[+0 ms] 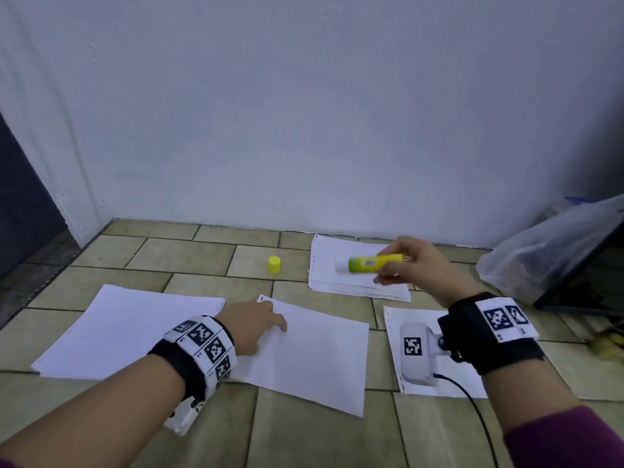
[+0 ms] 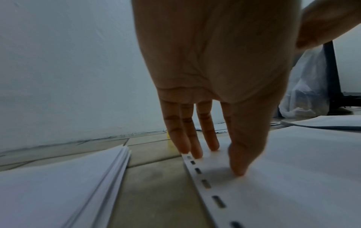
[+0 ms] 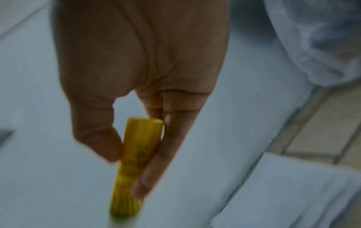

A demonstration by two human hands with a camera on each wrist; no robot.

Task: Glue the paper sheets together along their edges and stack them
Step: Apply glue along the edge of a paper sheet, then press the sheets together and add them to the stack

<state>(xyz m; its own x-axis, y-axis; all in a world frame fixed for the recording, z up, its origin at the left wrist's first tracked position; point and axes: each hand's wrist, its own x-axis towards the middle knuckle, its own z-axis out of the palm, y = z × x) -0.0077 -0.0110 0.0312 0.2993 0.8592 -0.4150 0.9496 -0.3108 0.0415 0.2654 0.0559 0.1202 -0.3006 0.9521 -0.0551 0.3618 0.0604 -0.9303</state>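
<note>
Head view: from above, facing forward and down over the floor (image 1: 209, 258) toward the wall (image 1: 304, 113). Left wrist view: low and close, looking along the left hand (image 2: 215, 69) onto the sheet (image 2: 293, 177) seen centrally from the head. Right wrist view: close and blurred, along the right hand (image 3: 140, 61) at the glue stick (image 3: 136, 154).

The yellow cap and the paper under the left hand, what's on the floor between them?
Nothing, just bare floor tiles, seen in the head view, between the yellow cap and the paper.

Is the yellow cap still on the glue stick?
No. The yellow cap stands alone on the tiled floor, while the right hand holds the uncapped glue stick.
</note>
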